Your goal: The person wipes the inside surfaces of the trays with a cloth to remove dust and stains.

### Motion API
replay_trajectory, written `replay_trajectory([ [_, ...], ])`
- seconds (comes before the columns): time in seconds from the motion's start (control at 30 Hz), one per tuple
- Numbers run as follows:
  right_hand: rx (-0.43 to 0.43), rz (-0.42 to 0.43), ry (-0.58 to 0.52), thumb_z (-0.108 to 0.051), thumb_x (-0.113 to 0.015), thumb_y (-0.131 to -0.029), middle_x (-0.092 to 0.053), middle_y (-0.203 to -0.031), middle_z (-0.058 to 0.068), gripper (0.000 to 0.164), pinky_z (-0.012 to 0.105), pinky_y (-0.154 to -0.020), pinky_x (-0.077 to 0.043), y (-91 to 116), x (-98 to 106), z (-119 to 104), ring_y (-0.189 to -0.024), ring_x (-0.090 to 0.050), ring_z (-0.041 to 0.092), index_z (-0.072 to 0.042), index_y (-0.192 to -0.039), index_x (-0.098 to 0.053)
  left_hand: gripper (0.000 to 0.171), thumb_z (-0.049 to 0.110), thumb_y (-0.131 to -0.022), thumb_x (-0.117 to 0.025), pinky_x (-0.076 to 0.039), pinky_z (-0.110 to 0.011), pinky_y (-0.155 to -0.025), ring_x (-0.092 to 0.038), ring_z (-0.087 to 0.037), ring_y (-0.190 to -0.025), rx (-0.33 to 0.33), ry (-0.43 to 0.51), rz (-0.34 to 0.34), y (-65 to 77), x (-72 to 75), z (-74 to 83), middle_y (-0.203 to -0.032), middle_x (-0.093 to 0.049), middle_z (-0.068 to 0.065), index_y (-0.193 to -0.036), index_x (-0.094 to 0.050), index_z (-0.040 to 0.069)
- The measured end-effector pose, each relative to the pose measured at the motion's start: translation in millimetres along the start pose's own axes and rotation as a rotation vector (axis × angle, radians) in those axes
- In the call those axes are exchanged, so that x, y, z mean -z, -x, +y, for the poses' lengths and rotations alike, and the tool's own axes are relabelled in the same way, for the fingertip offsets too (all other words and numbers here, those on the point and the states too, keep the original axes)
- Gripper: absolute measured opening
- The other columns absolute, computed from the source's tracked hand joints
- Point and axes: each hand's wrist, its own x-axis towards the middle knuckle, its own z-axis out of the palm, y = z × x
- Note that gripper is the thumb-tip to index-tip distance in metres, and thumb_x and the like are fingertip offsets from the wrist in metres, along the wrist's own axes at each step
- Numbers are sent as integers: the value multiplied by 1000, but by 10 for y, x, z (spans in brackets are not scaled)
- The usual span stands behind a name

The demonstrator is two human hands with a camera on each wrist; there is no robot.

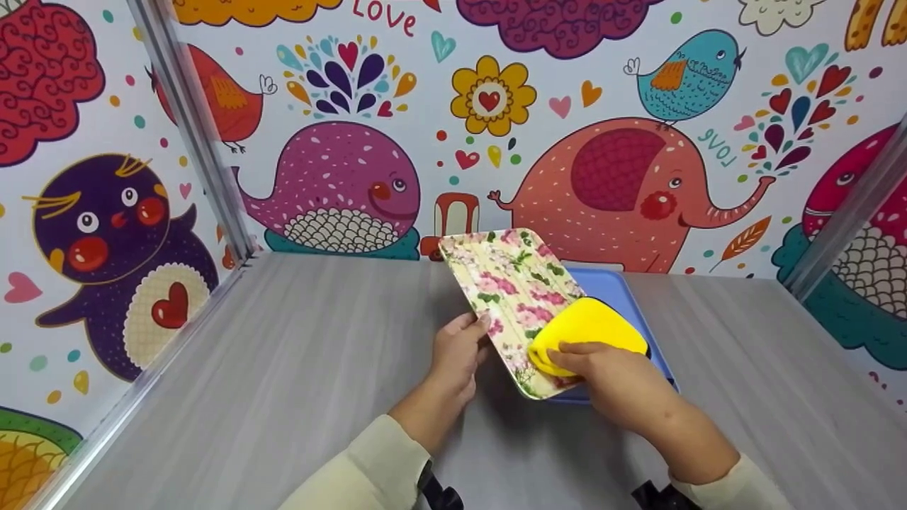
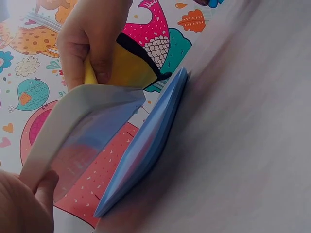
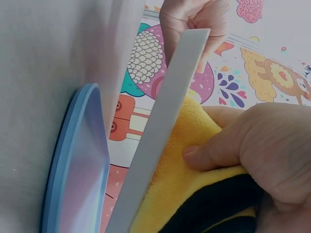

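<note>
A floral rectangular tray (image 1: 506, 280) is held tilted above the table. My left hand (image 1: 457, 358) grips its left edge, thumb on the patterned face and fingers behind. My right hand (image 1: 623, 379) pinches a folded yellow cloth (image 1: 595, 333) with dark edging and presses it on the tray's lower right part. In the right wrist view the cloth (image 3: 189, 145) lies against the tray's face, beside the pale rim (image 3: 155, 131). The left wrist view shows the tray's plain underside (image 2: 92, 141) and my left thumb on it.
Under and behind the floral tray, a blue tray (image 1: 638, 304) lies on the grey wood-look table (image 1: 319, 368). Walls printed with cartoon animals (image 1: 340, 184) stand at the back and sides, with metal posts (image 1: 191, 127) at the corners.
</note>
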Motion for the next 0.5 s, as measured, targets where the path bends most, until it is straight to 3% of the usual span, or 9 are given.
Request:
replay_trajectory([
  [0.17, 4, 23, -1, -7, -77, -90, -72, -134, 4, 50, 48, -100, -57, -33, -32, 18, -126, -66, 27, -26, -136, -70, 38, 15, -104, -58, -55, -39, -99, -69, -23, -113, 6, -10, 5, 14, -12, 0, -130, -70, -20, -134, -62, -8],
  [0.5, 20, 44, 10, -14, -81, -88, -71, -136, 5, 53, 48, -101, -57, -150, -45, 29, -127, -66, 27, -24, -138, -68, 37, 15, -103, -60, -57, -35, -93, -71, -20, -105, -2, -28, 2, 43, -33, -5, -125, -72, -20, -132, -64, -8],
])
